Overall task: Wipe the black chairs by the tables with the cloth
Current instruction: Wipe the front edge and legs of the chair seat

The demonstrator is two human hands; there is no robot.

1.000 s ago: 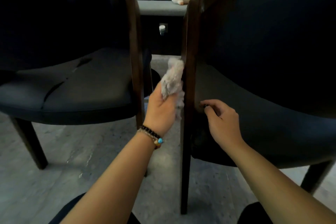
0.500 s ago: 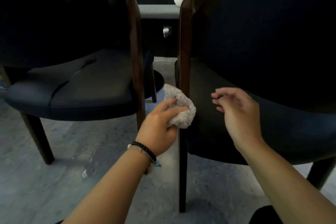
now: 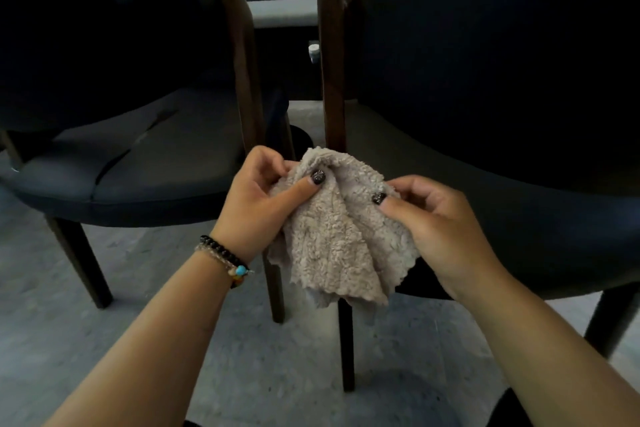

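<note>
The cloth (image 3: 337,236) is hanging in front of the right chair's (image 3: 502,163) front leg, off both chairs. The left hand (image 3: 258,204) and right hand (image 3: 440,229) are each pinching its upper edge; the left chair (image 3: 121,170) is standing beside it.

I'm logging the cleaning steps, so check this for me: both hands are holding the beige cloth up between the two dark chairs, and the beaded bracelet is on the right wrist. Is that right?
Not quite. The head view shows the beaded bracelet on the left wrist, not the right. The rest holds: the left hand and right hand both pinch the beige cloth, held up between the left chair and the right chair.
</note>
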